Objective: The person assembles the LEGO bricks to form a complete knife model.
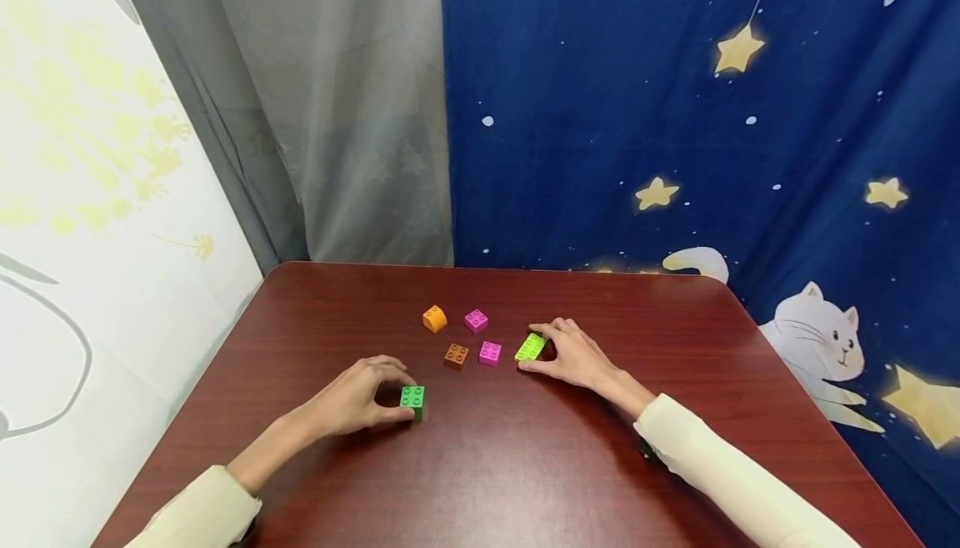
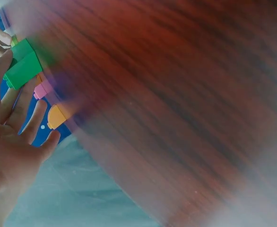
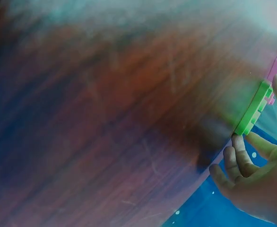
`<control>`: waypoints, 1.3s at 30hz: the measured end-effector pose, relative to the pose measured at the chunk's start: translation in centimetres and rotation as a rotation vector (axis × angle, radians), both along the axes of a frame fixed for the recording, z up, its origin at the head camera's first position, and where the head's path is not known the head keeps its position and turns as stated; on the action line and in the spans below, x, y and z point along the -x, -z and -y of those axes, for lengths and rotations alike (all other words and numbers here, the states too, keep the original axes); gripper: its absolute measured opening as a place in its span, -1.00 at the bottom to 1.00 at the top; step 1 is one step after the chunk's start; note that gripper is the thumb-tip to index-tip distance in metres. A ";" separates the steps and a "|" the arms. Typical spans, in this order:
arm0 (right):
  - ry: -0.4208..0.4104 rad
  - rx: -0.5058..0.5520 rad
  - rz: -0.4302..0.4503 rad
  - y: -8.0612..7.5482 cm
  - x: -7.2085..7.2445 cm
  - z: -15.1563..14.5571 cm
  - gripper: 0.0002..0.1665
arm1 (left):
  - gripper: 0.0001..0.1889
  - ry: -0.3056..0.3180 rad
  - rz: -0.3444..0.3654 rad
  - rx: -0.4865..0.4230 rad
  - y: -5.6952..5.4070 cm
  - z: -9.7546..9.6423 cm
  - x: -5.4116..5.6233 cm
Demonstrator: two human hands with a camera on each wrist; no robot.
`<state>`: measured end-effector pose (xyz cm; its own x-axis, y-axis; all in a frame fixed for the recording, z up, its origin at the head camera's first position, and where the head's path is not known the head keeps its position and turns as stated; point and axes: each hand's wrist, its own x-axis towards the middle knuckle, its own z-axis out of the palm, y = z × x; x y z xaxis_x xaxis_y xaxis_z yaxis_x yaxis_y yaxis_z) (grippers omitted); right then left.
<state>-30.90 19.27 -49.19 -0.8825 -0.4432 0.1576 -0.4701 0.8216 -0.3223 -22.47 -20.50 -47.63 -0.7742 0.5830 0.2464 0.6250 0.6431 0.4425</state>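
While L hand [image 1: 367, 398] pinches green blk [image 1: 412, 398], thumb on near side & fingers behind, R hand [image 1: 573, 356] has lime blk [image 1: 530, 348] lengthwise btwn thumb (near end) & index (far end). L grip: narrow, on green. R grip: bit wider, on lime.

Green blk is left of mid on the surface [image 1: 480, 481], studs up, farthest of all blks from the far edge. Lime blk: flat, studs up, slightly right of mid, slanted w/ far end twd far-right corner.

4 more blks, spaced apart: orange blk [image 1: 434, 319], curved top, closest to far-left corner; far pink blk [image 1: 476, 320] right of it, nr far edge; brown blk [image 1: 456, 355] a row closer; near pink blk [image 1: 490, 354] btwn brown & lime.

Pale sleeves [image 1: 735, 469] on both arms. Blue curtain [image 1: 600, 114] behind far edge, gray curtain [image 1: 367, 114] left of it.
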 end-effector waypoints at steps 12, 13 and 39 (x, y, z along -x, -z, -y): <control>-0.161 0.042 0.031 -0.4 0.7 -1.2 -0.05 | -0.70 -0.049 0.021 -0.016 0.1 -0.3 1.2; -0.200 0.046 0.035 -0.4 0.8 -1.2 -0.09 | -0.69 -0.055 0.027 -0.015 0.1 -0.3 1.3; -0.290 0.155 -0.005 -1.3 1.6 -0.6 -0.59 | -0.68 -0.061 0.155 -0.146 0.8 -0.7 2.8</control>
<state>-32.50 19.92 -47.87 -0.7221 -0.6464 0.2463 -0.6791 0.5947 -0.4302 -25.23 -19.83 -48.41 -0.8418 0.5012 0.2002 0.5047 0.5996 0.6210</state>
